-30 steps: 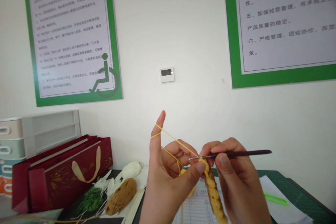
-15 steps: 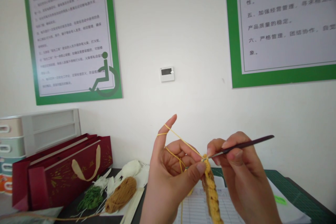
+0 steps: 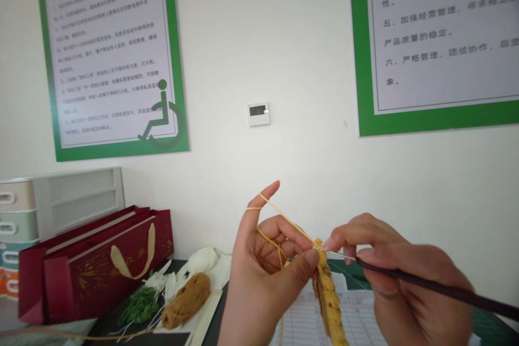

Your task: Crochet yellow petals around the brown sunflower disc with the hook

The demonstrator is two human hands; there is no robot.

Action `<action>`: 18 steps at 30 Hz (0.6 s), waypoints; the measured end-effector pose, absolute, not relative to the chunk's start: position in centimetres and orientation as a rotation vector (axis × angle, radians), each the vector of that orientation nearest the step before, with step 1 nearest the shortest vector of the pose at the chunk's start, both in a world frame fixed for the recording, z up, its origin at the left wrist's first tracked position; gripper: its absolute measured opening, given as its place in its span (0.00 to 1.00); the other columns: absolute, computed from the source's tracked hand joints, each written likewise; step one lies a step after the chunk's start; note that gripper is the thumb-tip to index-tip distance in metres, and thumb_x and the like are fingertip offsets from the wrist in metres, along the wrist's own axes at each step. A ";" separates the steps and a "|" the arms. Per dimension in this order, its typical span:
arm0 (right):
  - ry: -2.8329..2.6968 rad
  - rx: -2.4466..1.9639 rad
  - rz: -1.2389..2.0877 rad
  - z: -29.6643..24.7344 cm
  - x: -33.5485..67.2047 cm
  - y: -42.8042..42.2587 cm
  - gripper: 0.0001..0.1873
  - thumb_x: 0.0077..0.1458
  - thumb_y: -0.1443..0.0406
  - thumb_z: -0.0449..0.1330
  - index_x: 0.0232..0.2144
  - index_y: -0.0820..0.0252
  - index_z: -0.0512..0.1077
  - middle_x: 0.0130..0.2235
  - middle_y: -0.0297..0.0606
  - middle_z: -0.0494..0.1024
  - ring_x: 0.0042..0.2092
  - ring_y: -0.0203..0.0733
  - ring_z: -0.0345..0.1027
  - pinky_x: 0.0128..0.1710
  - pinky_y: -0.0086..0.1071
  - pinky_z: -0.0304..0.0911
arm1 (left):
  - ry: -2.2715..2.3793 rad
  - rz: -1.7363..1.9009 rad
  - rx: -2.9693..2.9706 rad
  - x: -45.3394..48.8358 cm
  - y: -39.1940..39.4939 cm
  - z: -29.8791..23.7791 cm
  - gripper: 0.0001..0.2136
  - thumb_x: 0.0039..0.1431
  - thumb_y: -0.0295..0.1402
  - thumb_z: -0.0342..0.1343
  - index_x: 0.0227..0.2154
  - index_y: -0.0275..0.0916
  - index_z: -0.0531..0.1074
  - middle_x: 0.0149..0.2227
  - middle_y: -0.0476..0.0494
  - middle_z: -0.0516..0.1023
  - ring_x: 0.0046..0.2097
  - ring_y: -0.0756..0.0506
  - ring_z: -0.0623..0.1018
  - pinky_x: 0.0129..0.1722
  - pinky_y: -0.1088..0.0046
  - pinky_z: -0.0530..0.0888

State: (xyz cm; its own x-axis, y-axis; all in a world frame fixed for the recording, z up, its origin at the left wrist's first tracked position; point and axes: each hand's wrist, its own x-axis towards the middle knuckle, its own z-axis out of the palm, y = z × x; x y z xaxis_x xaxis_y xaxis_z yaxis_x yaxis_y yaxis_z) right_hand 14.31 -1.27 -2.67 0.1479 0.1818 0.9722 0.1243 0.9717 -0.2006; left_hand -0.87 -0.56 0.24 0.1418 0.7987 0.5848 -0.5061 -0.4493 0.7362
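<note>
Between thumb and fingers, my left hand (image 3: 265,275) pinches the top of a yellow and brown crochet strip (image 3: 331,297), which hangs down toward the papers. Yellow yarn (image 3: 284,217) loops round the raised index finger and runs down to the strip's top edge. A crochet hook (image 3: 421,281) with a dark handle and thin metal shaft is gripped in my right hand (image 3: 409,275). Its metal tip meets the strip's top beside my left thumb; the very end is hidden in the stitches. The right index fingertip lies close to the strip's top.
Printed sheets (image 3: 300,316) lie under my hands on a green cutting mat (image 3: 486,327). To the left are a brown yarn skein (image 3: 186,300), green yarn (image 3: 140,307), a white yarn ball (image 3: 203,259), a red gift bag (image 3: 101,270) and a drawer unit (image 3: 81,194). Posters hang on the wall behind.
My right hand has moved right and lower, and the hook's handle now slopes down to the right instead of up. My left hand has shifted slightly right, still pinching the strip.
</note>
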 end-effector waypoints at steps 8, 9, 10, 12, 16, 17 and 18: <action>-1.546 -0.263 -0.174 -2.2 15.4 -1.6 0.29 0.53 0.75 0.66 0.53 0.39 0.78 0.41 0.40 0.88 0.34 0.51 0.79 0.31 0.46 0.73 | 0.351 1.560 1.325 -0.7 -1.0 0.3 0.42 0.51 0.26 0.73 0.66 0.47 0.60 0.28 0.53 0.77 0.28 0.51 0.76 0.29 0.76 0.74; -1.540 -0.255 -0.182 -2.3 15.3 -1.4 0.31 0.52 0.76 0.66 0.54 0.39 0.78 0.41 0.40 0.88 0.34 0.51 0.79 0.31 0.46 0.73 | 0.350 1.557 1.319 -0.6 -1.1 0.3 0.42 0.51 0.26 0.73 0.66 0.46 0.60 0.28 0.53 0.77 0.28 0.50 0.76 0.29 0.76 0.74; -1.539 -0.250 -0.204 -2.4 15.3 -1.3 0.33 0.51 0.77 0.65 0.55 0.39 0.77 0.42 0.40 0.88 0.35 0.51 0.79 0.31 0.45 0.73 | 0.345 1.555 1.312 -0.6 -1.1 0.3 0.42 0.52 0.26 0.73 0.66 0.46 0.59 0.28 0.53 0.77 0.29 0.50 0.76 0.29 0.76 0.74; -1.541 -0.253 -0.260 -2.8 15.3 -1.0 0.35 0.51 0.77 0.64 0.57 0.39 0.76 0.43 0.39 0.88 0.35 0.49 0.78 0.32 0.45 0.73 | 0.334 1.558 1.304 -0.6 -1.0 0.2 0.41 0.52 0.26 0.73 0.66 0.46 0.59 0.28 0.53 0.77 0.29 0.50 0.76 0.30 0.75 0.75; -1.554 -0.332 -0.390 -3.7 15.2 -1.0 0.35 0.51 0.75 0.64 0.58 0.39 0.76 0.46 0.39 0.87 0.36 0.50 0.79 0.36 0.48 0.74 | 0.343 1.584 1.295 -0.4 -0.9 0.1 0.40 0.52 0.25 0.72 0.65 0.47 0.60 0.28 0.53 0.77 0.30 0.50 0.77 0.31 0.75 0.74; -1.545 -0.359 -0.413 -3.9 15.1 -1.1 0.35 0.52 0.75 0.64 0.58 0.39 0.75 0.47 0.40 0.87 0.37 0.51 0.80 0.37 0.49 0.74 | 0.347 1.591 1.295 -0.4 -0.9 0.1 0.40 0.52 0.25 0.72 0.65 0.47 0.60 0.28 0.53 0.77 0.29 0.49 0.77 0.31 0.75 0.75; -1.533 -0.375 -0.441 -4.0 15.1 -1.2 0.34 0.52 0.75 0.64 0.58 0.39 0.75 0.47 0.40 0.87 0.37 0.51 0.80 0.38 0.50 0.74 | 0.351 1.597 1.294 -0.3 -0.9 0.1 0.40 0.52 0.25 0.72 0.65 0.48 0.60 0.28 0.54 0.77 0.29 0.49 0.77 0.31 0.74 0.75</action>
